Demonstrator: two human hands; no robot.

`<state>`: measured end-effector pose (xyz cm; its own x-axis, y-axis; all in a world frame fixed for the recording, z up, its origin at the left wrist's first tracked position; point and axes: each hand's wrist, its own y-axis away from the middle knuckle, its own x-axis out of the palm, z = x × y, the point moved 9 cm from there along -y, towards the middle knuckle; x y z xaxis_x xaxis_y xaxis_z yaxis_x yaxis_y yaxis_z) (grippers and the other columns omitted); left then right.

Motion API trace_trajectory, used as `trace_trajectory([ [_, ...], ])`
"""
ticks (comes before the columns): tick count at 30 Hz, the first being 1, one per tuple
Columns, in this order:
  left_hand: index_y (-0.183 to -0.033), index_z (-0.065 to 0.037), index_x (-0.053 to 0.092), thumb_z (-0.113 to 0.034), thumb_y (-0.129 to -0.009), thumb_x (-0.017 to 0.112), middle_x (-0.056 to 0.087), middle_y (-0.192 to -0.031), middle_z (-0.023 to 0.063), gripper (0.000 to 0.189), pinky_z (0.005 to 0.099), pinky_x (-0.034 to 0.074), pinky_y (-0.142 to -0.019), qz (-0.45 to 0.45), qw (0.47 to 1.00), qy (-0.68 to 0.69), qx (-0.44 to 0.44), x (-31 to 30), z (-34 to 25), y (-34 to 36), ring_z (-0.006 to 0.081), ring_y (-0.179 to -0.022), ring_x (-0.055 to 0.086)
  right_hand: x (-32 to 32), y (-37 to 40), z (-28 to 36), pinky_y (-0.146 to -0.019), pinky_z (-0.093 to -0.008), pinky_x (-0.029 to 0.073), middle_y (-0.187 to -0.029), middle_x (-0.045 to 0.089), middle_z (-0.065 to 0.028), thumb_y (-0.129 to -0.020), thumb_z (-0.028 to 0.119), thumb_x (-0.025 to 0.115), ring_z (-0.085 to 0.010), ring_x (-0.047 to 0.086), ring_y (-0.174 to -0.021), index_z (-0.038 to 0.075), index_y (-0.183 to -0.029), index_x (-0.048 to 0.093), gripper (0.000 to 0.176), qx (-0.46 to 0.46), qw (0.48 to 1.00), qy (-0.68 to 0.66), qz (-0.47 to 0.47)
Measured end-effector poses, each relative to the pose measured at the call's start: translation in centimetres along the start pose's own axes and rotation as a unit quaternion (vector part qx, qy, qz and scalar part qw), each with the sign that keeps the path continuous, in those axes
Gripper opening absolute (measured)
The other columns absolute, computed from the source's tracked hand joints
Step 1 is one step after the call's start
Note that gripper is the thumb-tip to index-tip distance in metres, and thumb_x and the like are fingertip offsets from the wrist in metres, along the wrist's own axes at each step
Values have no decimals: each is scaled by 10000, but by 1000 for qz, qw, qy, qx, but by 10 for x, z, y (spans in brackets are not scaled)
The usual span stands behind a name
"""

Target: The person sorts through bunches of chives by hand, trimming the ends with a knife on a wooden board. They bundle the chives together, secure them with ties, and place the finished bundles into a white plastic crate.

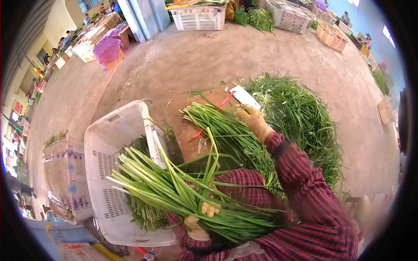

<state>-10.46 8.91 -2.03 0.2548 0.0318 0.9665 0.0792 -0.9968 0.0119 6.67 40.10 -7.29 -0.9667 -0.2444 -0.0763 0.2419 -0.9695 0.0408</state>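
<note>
My gloved left hand is wrapped round a bunch of long green chives, whose pale ends point left over a white crate. Some long leaves stick up out of this bunch. At the upper right, my gloved right hand has its fingers curled at the edge of a second bunch of chives, beside a flat white piece. Whether its fingertips pinch anything is hidden. The second bunch lies on a brown board, and a red strip shows at both sides of it.
The white plastic crate at my left holds more greens. A large heap of loose chives lies on the floor at the right. A wrapped box stands far left. More crates and people are in the background.
</note>
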Motion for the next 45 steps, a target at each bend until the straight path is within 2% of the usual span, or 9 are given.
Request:
trace_trajectory([
  [5, -1025, -15, 530, -117, -778, 618, 524, -841, 36, 281, 366, 397, -866, 44, 999, 25, 10, 4, 0, -1, 189, -793, 518, 83, 114, 74, -884, -311, 498, -1130, 642, -119, -1010, 433, 421, -179, 621, -996, -23, -1186, 587, 516, 87, 912, 6, 401],
  [9, -1219, 36, 470, -106, -789, 596, 553, -899, 66, 470, 410, 399, -868, 30, 998, 37, -38, -23, 15, 4, 217, -816, 527, 138, 173, 91, -1019, -349, 401, -1227, 603, -146, -979, 542, 406, -220, 539, -1151, -19, -1291, 536, 655, 63, 858, 23, 509],
  [14, -1211, 12, 543, -97, -802, 592, 624, -1036, 108, 427, 367, 480, -857, 39, 980, -151, -122, 26, 21, 10, 237, -958, 589, 163, 205, 171, -993, -336, 416, -1274, 571, -126, -915, 557, 534, -189, 531, -1150, -3, -1342, 481, 707, 66, 862, 43, 500],
  [21, -1233, -24, 575, -162, -842, 726, 612, -1186, 79, 441, 302, 448, -943, 27, 919, -355, -170, 46, 2, 23, 168, -1083, 559, 168, 203, 149, -878, -307, 496, -1137, 646, -85, -841, 240, 727, -150, 602, -1004, -1, -1283, 537, 538, 72, 887, -79, 449],
  [23, -1293, -27, 535, -183, -856, 714, 578, -1256, 76, 497, 304, 410, -990, 25, 812, -548, -199, 50, -17, 34, 165, -1149, 521, 155, 194, 139, -872, -305, 503, -1144, 643, -79, -852, 209, 710, -145, 602, -1007, 4, -1285, 536, 510, 39, 897, -71, 435],
  [28, -1386, -22, 426, -196, -885, 673, 550, -1303, 94, 585, 338, 377, -1039, -48, 925, -372, -68, 61, -81, 21, 187, -1207, 504, 156, 212, 180, -869, -298, 499, -1091, 673, -61, -812, 203, 772, -123, 619, -962, 34, -1259, 568, 520, 37, 927, 3, 372],
  [30, -1380, -10, 416, -188, -876, 673, 556, -1283, 106, 593, 345, 401, -1019, 7, 878, -441, 185, 105, -120, 24, 187, -1194, 521, 170, 230, 194, -905, -298, 474, -1127, 659, -78, -820, 224, 768, -127, 591, -1026, 25, -1320, 498, 602, -3, 926, 88, 368],
  [37, -1354, -19, 433, -76, -850, 672, 593, -1203, 100, 561, 353, 478, -947, -72, 934, -323, 133, 66, -113, 24, 194, -1070, 596, 182, 241, 185, -954, -310, 449, -1167, 627, -112, -830, 238, 758, -164, 568, -1070, -8, -1333, 445, 641, -90, 956, 32, 278],
  [45, -1422, 41, 327, -153, -850, 627, 514, -1339, 162, 675, 406, 440, -1036, 7, 990, -103, 100, 76, -121, 44, 264, -1210, 534, 168, 234, 149, -830, -303, 504, -1084, 655, -93, -838, 194, 739, -153, 615, -930, -14, -1274, 521, 530, 137, 945, -17, 297],
])
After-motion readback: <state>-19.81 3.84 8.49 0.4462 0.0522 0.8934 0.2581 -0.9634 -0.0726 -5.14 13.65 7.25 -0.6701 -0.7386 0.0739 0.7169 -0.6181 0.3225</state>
